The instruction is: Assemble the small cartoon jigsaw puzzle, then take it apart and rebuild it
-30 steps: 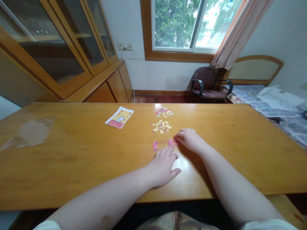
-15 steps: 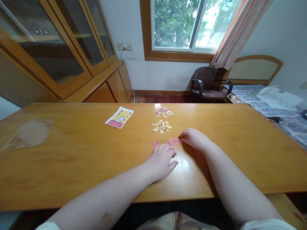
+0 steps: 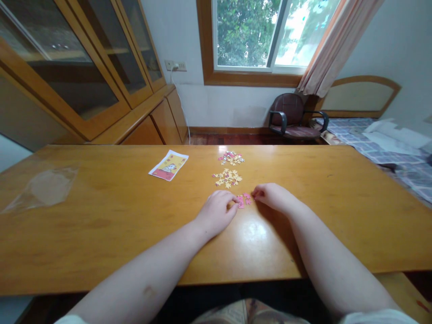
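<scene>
My left hand [image 3: 218, 212] rests on the table with thumb and forefinger closed at the left edge of some pink jigsaw puzzle pieces [image 3: 240, 202]. It covers the spot where another pink piece lay. My right hand [image 3: 274, 196] is pinched over a small pink piece at its fingertips, just right of two loose pink pieces [image 3: 247, 199]. Beyond the hands lies a pile of yellow puzzle pieces [image 3: 228, 178]. Farther back is a second pile of mixed pink, white and yellow pieces [image 3: 231, 158].
A picture card [image 3: 168, 165] with a yellow and pink print lies left of the piles. A clear plastic bag [image 3: 47, 186] is at the left of the wooden table [image 3: 118, 225]. Past the far edge stand a cabinet [image 3: 135, 121], an armchair [image 3: 290, 117] and a bed [image 3: 364, 135].
My left hand has moved slightly away from me, and its spread fingers have closed at the pink pieces. My right hand has barely moved.
</scene>
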Action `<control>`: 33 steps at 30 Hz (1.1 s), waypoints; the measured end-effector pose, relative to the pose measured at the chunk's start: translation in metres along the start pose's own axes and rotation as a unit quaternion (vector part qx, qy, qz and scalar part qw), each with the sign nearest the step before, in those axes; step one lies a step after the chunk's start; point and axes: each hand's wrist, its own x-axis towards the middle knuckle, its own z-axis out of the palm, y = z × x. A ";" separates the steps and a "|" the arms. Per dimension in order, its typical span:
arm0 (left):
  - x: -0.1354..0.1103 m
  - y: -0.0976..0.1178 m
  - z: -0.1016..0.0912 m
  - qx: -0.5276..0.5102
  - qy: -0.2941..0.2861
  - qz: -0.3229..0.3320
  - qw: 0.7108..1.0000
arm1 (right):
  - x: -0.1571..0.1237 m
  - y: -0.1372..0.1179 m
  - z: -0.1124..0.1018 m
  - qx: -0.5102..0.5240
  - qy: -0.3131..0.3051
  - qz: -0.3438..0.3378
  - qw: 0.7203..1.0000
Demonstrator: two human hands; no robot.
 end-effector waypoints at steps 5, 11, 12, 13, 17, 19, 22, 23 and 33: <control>0.003 -0.006 -0.002 -0.001 0.025 -0.005 1.000 | 0.000 0.006 -0.004 -0.015 -0.001 -0.029 0.999; 0.004 -0.007 0.001 -0.005 0.023 -0.007 1.000 | 0.002 0.012 -0.003 -0.006 -0.028 -0.030 0.999; 0.003 -0.006 0.001 -0.006 0.020 -0.007 1.000 | 0.001 0.010 -0.003 -0.006 -0.031 -0.020 0.999; 0.003 -0.006 0.001 -0.005 0.017 -0.008 1.000 | -0.001 0.007 -0.004 -0.005 -0.039 -0.011 0.999; 0.003 -0.005 0.000 0.001 0.012 -0.015 1.000 | -0.008 -0.007 -0.008 -0.018 -0.085 0.008 0.996; 0.004 -0.006 0.000 0.006 0.012 -0.019 1.000 | -0.011 -0.013 -0.007 -0.030 -0.088 -0.019 0.996; 0.003 -0.007 0.001 0.021 0.000 -0.018 1.000 | -0.013 -0.022 0.000 -0.024 -0.089 -0.072 0.993; 0.002 -0.007 0.002 0.031 -0.006 -0.013 0.999 | -0.014 -0.025 0.003 -0.018 -0.091 -0.088 0.992; -0.005 -0.002 0.002 0.149 -0.073 0.035 0.986 | -0.020 -0.046 0.013 0.022 -0.016 -0.162 0.986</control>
